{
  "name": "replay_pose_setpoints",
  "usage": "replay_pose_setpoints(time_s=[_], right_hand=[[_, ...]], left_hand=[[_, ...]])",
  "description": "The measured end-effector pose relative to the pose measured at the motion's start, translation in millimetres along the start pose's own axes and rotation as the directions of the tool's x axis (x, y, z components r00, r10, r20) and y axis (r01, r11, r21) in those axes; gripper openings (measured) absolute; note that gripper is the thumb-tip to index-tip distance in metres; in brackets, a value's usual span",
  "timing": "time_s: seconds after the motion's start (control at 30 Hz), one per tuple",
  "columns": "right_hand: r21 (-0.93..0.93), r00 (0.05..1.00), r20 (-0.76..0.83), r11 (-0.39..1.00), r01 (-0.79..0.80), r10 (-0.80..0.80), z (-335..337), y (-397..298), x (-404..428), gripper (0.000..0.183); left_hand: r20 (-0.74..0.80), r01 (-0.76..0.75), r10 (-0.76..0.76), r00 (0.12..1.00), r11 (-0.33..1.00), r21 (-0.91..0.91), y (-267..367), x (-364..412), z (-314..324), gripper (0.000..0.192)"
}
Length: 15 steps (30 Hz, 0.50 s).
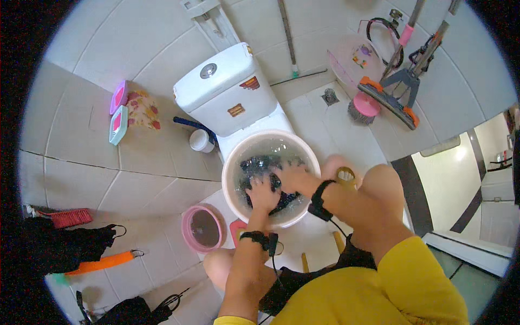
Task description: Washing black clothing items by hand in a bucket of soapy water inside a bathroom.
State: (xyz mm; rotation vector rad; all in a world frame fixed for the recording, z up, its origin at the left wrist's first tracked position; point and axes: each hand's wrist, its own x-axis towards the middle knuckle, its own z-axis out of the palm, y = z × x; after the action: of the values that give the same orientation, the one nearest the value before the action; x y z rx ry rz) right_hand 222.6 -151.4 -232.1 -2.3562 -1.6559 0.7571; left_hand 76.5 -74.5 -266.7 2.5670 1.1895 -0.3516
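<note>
A pale pink plastic basin (230,195) of cloudy water stands in front of the toilet. Dark wet cloth (260,163) lies in it, partly under the surface. My left hand (264,194) rests flat on the near part of the cloth, fingers spread. To its right, my right hand (294,178) reaches into the water over the cloth; motion blur and water hide its fingertips, so its grip is unclear. Each wrist wears a black strap with a small wired device.
Behind the basin is a white toilet (235,97). A pink bucket (185,227) of murky water sits left, and a white tub (200,141) beside the toilet. A squeegee mop (390,103) and a round brush (365,106) stand right, near a floor drain (330,96).
</note>
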Motion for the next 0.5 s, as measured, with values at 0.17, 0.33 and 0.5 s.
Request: replay_pose_setpoints(time_s=[0.17,0.33,0.5], right_hand=[[-0.130,0.956,0.291,0.988,0.078,-0.037,-83.3,-44.8,-8.0,0.071],[-0.096,0.935,0.098,0.932,0.349,-0.340,-110.1,-43.1,-22.4,0.034],[-0.144,0.981,-0.047,0.973,0.178,-0.186,-102.0,-46.4,-25.7,0.027]], left_hand=[[0.183,0.099,-0.059,0.981,0.970,-0.221,-0.1,-8.2,-40.6,0.096],[0.027,-0.274,0.275,0.961,0.961,-0.032,29.8,-4.0,-41.0,0.097],[-0.015,-0.424,0.425,0.905,0.897,-0.122,61.7,9.9,1.3,0.092]])
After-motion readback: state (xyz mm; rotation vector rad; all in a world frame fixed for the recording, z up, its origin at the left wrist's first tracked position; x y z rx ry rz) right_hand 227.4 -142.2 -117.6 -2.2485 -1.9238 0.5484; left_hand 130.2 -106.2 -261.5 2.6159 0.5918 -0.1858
